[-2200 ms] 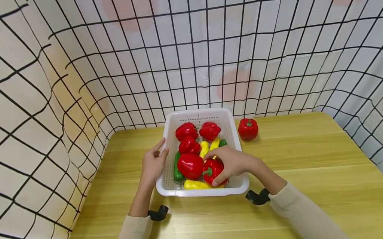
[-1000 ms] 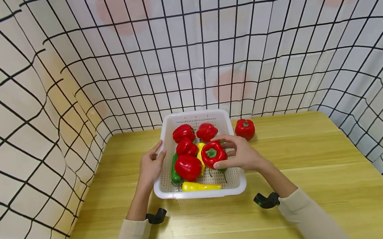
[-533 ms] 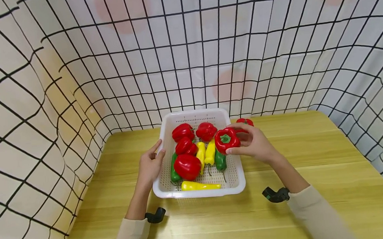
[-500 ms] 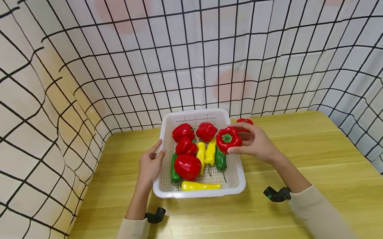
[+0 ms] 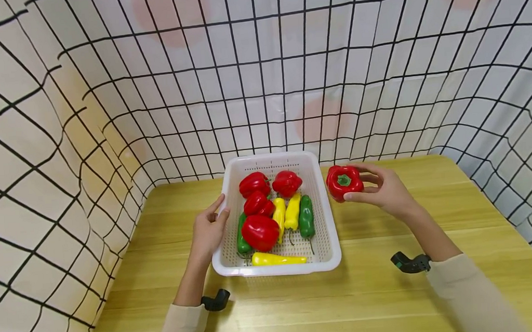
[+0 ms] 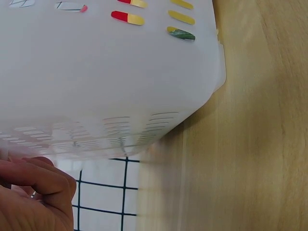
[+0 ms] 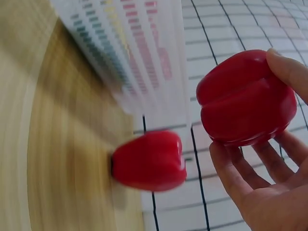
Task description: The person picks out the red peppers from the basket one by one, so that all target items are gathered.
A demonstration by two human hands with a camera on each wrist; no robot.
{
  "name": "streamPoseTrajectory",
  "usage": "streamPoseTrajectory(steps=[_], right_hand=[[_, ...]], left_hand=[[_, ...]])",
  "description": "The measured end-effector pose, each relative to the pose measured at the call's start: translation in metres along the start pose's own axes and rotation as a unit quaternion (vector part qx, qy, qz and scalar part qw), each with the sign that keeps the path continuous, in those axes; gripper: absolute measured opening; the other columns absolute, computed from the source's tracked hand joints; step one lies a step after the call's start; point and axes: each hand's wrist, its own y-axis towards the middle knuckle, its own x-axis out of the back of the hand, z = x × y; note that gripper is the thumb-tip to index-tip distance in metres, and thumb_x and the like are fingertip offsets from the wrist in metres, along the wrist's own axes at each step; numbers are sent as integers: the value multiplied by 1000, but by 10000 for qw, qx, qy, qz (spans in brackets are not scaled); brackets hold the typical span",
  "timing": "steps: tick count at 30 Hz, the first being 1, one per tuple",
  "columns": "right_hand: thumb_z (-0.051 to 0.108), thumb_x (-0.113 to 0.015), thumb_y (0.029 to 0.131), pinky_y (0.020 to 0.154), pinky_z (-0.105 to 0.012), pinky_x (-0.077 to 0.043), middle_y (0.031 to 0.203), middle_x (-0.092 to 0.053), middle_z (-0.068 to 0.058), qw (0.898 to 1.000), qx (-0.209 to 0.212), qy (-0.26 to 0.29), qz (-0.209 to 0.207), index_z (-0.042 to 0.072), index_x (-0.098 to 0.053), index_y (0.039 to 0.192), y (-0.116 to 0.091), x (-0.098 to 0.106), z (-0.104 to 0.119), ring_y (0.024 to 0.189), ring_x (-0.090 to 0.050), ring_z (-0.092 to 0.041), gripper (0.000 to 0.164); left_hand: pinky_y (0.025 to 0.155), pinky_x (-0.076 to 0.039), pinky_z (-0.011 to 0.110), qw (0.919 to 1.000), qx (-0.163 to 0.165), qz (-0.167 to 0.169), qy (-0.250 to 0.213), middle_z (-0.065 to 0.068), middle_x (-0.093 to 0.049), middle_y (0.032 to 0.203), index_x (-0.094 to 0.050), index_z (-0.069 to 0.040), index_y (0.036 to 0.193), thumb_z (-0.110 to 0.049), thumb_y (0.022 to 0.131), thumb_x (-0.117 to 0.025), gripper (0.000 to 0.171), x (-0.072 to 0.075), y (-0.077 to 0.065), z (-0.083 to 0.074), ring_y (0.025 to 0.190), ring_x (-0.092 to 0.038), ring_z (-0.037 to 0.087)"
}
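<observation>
My right hand [image 5: 385,190] holds a red bell pepper [image 5: 344,181] beyond the basket's right side, thumb on one side and fingers on the other. In the right wrist view this pepper [image 7: 248,98] is clear of the table, beside another red bell pepper [image 7: 149,161] that stands on the wood. In the head view the held one covers most of that second pepper. My left hand [image 5: 209,230] grips the left rim of the white plastic basket [image 5: 274,270]. Its curled fingers [image 6: 45,180] show against the basket wall in the left wrist view.
Inside the basket lie several red bell peppers [image 5: 261,232], yellow peppers [image 5: 279,258] and green peppers [image 5: 305,217]. The basket stands on a wooden table [image 5: 277,311]. A white cloth with a black grid [image 5: 259,83] rises behind and at both sides.
My right hand has lifted the red bell pepper from the basket's front right and carried it right, over the rim and past it. My left hand stays at the left rim.
</observation>
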Motion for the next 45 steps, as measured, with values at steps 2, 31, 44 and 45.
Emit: streamPoseTrajectory(steps=[2,31,44,45], right_hand=[[19,-83,88,86,-21,-60,149,-52,-9,9999,-73,-34,-63,15,-51,152,-1,8,-3,118,-60,-11,71],[32,-75,96,85,-6,-50,161,-37,-17,9944,-931,-334,-361,13,-35,160,7,61,-77,144,-41,-43,78],[33,-72,98,86,-6,-50,161,-35,-23,9941,-1050,-96,-237,9,-31,161,21,55,-103,141,-43,-46,80],[33,-72,98,86,-5,-50,162,-34,-23,9940,-1069,-67,-224,9,-30,161,22,54,-104,143,-42,-47,80]], left_hand=[[65,-63,34,10000,0,-8,-15,19,-64,88,-58,-34,147,-32,103,-64,45,0,0,0,73,-66,26],[60,-59,30,9999,-90,-8,-90,12,-60,81,-58,-34,147,-30,102,-65,45,-1,0,1,67,-60,19],[56,-54,27,9998,-161,-41,-107,8,-58,76,-59,-34,146,-31,102,-65,44,1,2,4,62,-54,16],[56,-54,27,9998,-148,-47,-91,9,-58,77,-59,-34,146,-32,102,-65,44,1,2,4,62,-54,16]])
